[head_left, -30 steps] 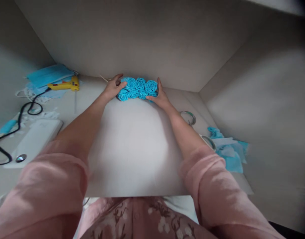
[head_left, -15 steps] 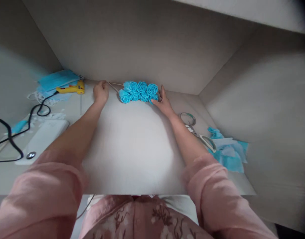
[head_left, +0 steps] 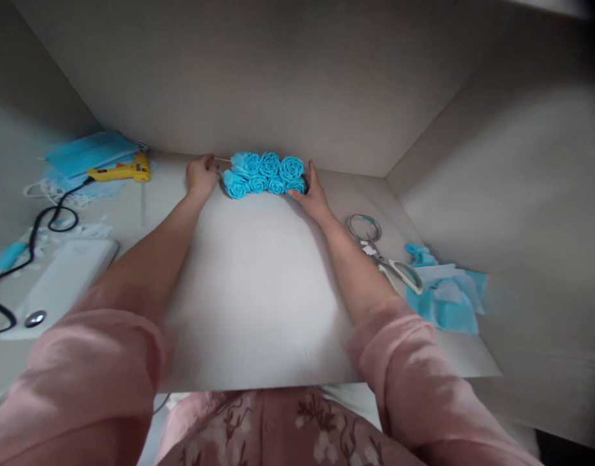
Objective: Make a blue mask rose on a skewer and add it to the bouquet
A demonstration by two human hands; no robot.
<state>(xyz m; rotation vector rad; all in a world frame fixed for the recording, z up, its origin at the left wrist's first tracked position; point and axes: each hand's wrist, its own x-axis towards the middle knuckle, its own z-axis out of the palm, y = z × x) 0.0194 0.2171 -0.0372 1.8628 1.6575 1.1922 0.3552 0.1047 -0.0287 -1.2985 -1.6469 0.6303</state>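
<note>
Several blue crinkled rose-like flowers (head_left: 269, 166) lie in two rows at the back of the table, close to the rear panel. At their left end, my left hand (head_left: 201, 176) is closed in a pinch on the thin sticks (head_left: 222, 159) that serve as their stems. My right hand (head_left: 313, 194) cups the right end of the bunch. Its thumb rests against the front flower and its index finger points up beside the back row. The other right fingers are partly hidden.
Left: a yellow glue gun (head_left: 120, 170) with black cord, blue face masks (head_left: 91, 154), white scraps (head_left: 84, 232) and a white device (head_left: 59, 281). Right: scissors (head_left: 399, 275), a tape ring (head_left: 364, 228) and blue fabric pieces (head_left: 447, 301). Panels (head_left: 259, 77) enclose the table.
My left hand has slid nearer to the flowers along the sticks, so less of the sticks shows. My right hand stays at the right end. The whole view has shifted slightly.
</note>
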